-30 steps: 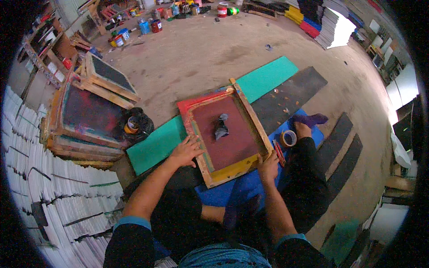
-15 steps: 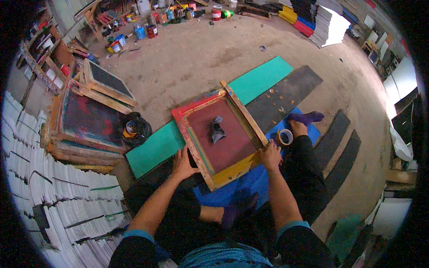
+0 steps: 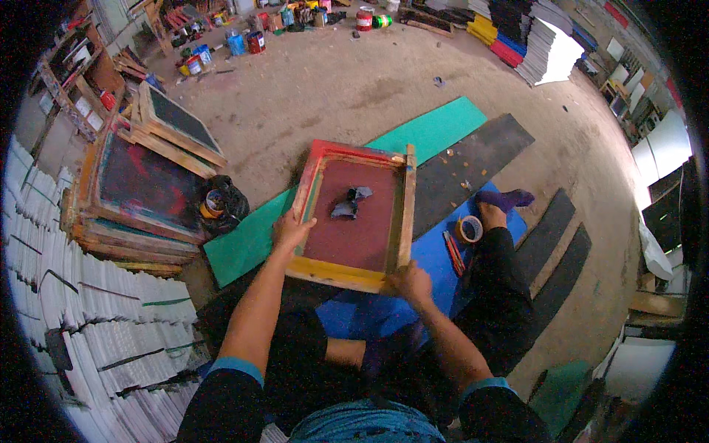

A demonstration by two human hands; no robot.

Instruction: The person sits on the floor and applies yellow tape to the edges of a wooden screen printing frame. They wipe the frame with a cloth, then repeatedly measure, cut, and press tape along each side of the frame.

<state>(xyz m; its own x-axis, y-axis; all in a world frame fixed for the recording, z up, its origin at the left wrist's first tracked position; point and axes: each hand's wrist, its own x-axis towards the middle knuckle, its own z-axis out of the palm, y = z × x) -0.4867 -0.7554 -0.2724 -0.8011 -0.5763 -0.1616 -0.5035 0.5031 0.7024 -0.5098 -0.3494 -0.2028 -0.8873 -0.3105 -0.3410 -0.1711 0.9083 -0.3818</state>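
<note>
A wooden screen-printing frame (image 3: 405, 210) with a dark red mesh lies in front of me, over a green sheet (image 3: 244, 247) and a blue sheet (image 3: 432, 255). A dark crumpled rag (image 3: 349, 202) rests on the mesh. My left hand (image 3: 290, 229) grips the frame's left edge near the front corner. My right hand (image 3: 410, 280) holds its front right corner. I sit on the floor, and my right leg in black trousers with a purple sock (image 3: 506, 199) stretches out to the right.
A tape roll (image 3: 469, 229) and red pencils (image 3: 452, 252) lie on the blue sheet. An ink can in a black bag (image 3: 216, 204) stands left. Stacked frames (image 3: 140, 192) sit beyond it, white paper stacks (image 3: 66, 310) far left, dark boards (image 3: 473, 166) right, paint cans (image 3: 247, 40) at the back.
The frame has turned clockwise and shifted toward the middle of the view. Both hands stayed on its near edge and moved with it.
</note>
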